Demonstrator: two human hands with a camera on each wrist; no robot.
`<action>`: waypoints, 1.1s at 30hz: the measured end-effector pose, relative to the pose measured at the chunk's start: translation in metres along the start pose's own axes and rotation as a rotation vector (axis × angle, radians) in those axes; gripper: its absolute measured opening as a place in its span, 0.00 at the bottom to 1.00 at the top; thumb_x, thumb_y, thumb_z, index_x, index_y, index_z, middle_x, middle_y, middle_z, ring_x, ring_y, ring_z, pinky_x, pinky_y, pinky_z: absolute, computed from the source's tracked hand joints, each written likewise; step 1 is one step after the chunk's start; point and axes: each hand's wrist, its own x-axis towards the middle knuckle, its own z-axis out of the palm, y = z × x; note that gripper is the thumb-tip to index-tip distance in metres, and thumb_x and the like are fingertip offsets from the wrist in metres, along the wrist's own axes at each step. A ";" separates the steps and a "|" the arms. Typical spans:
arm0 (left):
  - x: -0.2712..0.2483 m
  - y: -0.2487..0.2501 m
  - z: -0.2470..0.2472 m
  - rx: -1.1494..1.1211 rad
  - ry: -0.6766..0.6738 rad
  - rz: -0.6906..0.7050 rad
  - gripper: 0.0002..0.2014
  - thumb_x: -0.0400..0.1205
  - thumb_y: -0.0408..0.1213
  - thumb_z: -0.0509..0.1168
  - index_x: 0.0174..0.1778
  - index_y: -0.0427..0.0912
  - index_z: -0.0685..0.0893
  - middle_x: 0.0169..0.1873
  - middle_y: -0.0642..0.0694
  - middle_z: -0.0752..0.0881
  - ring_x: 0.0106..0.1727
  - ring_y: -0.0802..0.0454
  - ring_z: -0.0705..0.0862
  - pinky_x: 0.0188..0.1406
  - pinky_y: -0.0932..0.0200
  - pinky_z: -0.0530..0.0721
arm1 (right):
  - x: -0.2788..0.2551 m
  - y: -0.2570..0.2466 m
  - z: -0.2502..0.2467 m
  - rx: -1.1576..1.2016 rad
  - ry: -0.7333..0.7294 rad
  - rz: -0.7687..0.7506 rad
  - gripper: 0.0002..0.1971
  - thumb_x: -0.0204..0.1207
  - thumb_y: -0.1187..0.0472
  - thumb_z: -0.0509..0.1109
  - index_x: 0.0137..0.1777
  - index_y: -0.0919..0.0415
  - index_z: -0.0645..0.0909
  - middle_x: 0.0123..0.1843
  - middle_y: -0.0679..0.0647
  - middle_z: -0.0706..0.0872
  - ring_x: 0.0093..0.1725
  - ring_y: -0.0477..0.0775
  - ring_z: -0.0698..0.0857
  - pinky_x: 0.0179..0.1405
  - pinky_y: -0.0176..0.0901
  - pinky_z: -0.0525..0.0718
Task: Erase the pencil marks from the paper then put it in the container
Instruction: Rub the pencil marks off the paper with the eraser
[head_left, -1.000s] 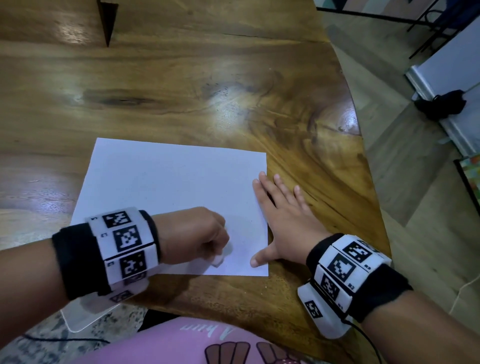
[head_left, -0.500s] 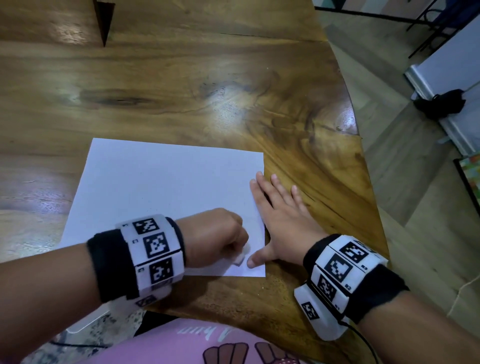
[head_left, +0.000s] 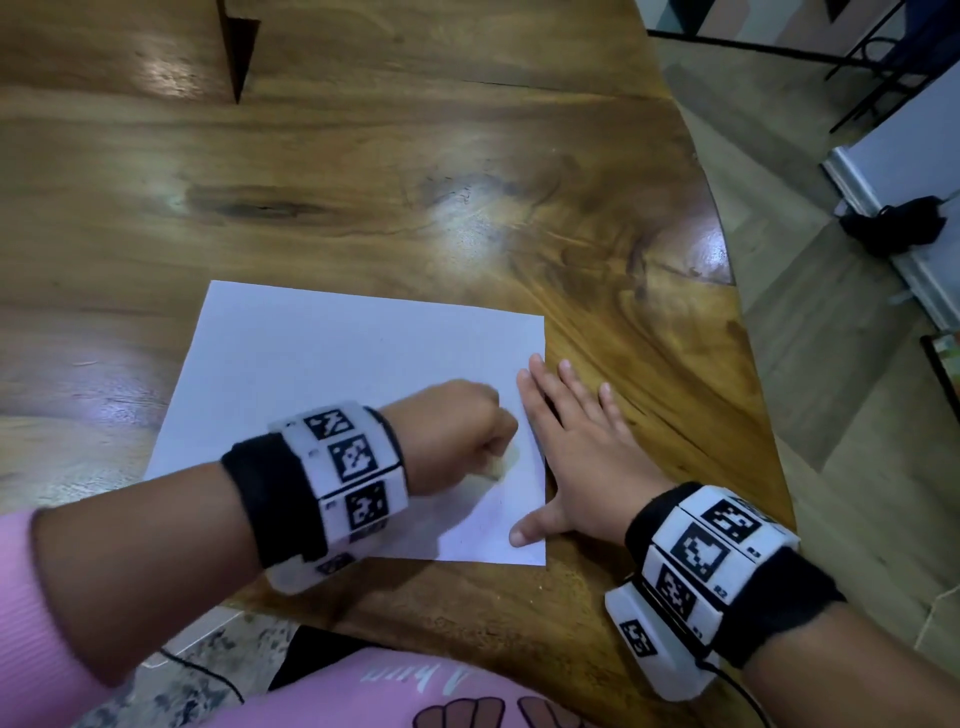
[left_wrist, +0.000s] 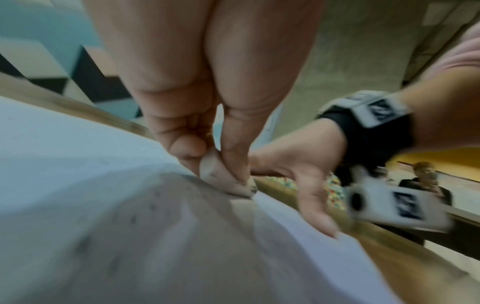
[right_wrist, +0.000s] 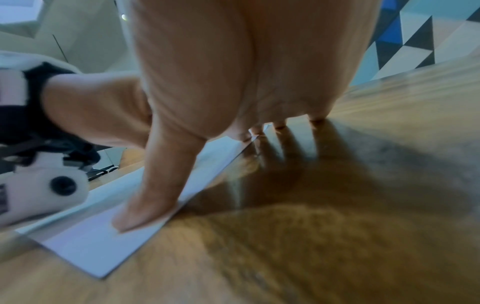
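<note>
The paper lies flat on the table, close to the table's near edge. On the paper's right part the left hand is clenched round an eraser whose tip presses on the sheet. The right hand lies flat with straight fingers across the paper's right edge: thumb on the sheet near its near right corner, index finger at the edge, the other fingers on bare wood beside the paper.

Both wrists wear black bands with white marker blocks; a pink sleeve covers the left forearm. Right of the table is floor, with a black object well away.

The left wrist view alone shows the eraser's soiled end pinched between thumb and fingers, and dark specks on the paper near it. The right wrist view shows the thumb pressing the sheet. No container is in view
</note>
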 end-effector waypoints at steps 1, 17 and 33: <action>0.005 0.001 -0.003 0.006 0.037 -0.024 0.02 0.75 0.34 0.65 0.41 0.40 0.81 0.39 0.48 0.75 0.41 0.48 0.76 0.40 0.59 0.69 | 0.000 0.000 0.000 -0.001 0.000 0.002 0.71 0.56 0.31 0.76 0.80 0.54 0.24 0.80 0.46 0.20 0.77 0.50 0.21 0.78 0.56 0.26; -0.027 0.004 0.010 -0.052 -0.067 0.013 0.05 0.76 0.33 0.62 0.39 0.37 0.82 0.41 0.43 0.80 0.45 0.44 0.81 0.35 0.65 0.68 | -0.001 -0.002 -0.003 0.004 -0.029 0.017 0.72 0.55 0.31 0.76 0.79 0.54 0.22 0.79 0.45 0.19 0.77 0.49 0.20 0.78 0.55 0.26; 0.001 -0.019 -0.026 -0.035 0.061 -0.109 0.03 0.71 0.35 0.69 0.39 0.41 0.86 0.36 0.48 0.83 0.39 0.52 0.77 0.35 0.65 0.64 | 0.001 -0.002 -0.002 0.014 -0.007 0.025 0.73 0.53 0.32 0.78 0.79 0.53 0.23 0.79 0.43 0.20 0.76 0.47 0.20 0.77 0.54 0.25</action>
